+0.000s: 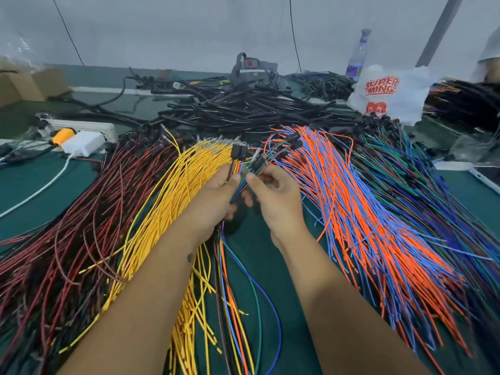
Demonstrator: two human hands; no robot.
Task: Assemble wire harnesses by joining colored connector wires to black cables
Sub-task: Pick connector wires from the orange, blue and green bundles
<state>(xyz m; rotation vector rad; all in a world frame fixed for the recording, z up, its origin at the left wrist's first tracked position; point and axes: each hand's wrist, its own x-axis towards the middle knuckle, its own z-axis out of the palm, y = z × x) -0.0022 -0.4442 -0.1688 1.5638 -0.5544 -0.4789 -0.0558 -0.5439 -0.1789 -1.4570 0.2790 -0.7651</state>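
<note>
My left hand grips a small bundle of coloured wires that hangs down toward me; a black connector sticks up above its fingers. My right hand pinches thin wires of that bundle just right of the left thumb. Fanned over the green table lie dark red wires, yellow wires, orange and blue wires and dark blue and green wires. A heap of black cables lies behind them.
A white plastic bag with red print and a bottle stand at the back right. A white power strip with a white adapter and a cardboard box are at the left. Bare green mat shows at the left.
</note>
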